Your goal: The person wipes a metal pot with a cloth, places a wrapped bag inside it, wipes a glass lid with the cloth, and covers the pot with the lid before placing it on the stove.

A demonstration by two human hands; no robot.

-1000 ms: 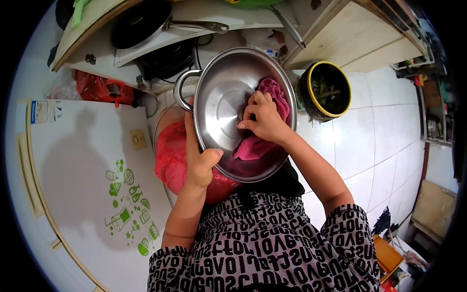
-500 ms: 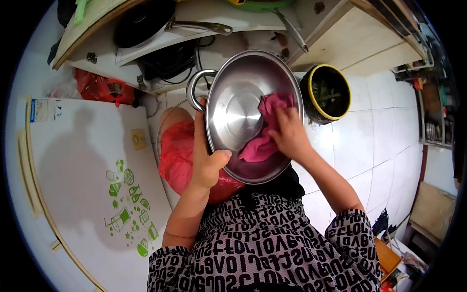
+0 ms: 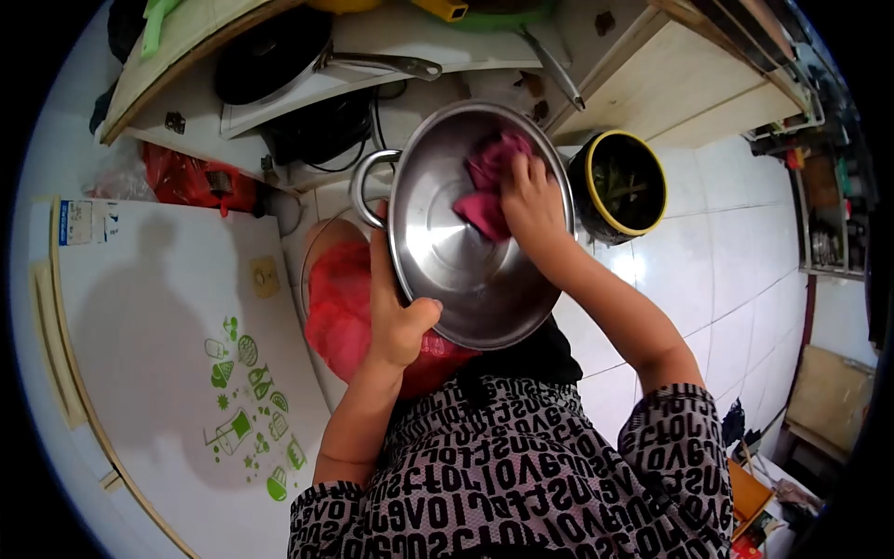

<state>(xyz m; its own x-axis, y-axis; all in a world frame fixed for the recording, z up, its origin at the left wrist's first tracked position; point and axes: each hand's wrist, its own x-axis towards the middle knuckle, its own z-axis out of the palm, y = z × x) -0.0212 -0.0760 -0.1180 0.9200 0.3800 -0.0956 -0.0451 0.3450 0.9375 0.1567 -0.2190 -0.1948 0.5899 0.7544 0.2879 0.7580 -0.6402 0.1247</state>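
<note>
A shiny oval steel pot (image 3: 447, 289) with a loop handle is tilted in front of my body. My left hand (image 3: 402, 326) grips its lower left side, thumb over the rim and fingers behind the wall. Inside the pot, my right hand (image 3: 533, 196) is closed on a crumpled dark pink cloth (image 3: 486, 212), pressed against the upper right part of the inner wall. Part of the cloth hangs toward the pot's middle.
Left stands a white cabinet (image 3: 168, 317) with green stickers. A yellow-rimmed bin (image 3: 665, 186) holding green scraps is right of the pot. Above are a shelf and a black pan (image 3: 270, 56). A red plastic bag (image 3: 340, 307) lies below left.
My right hand has moved up and slightly left inside the pot, taking the cloth with it. The cloth is more bunched. My left hand keeps its hold.
</note>
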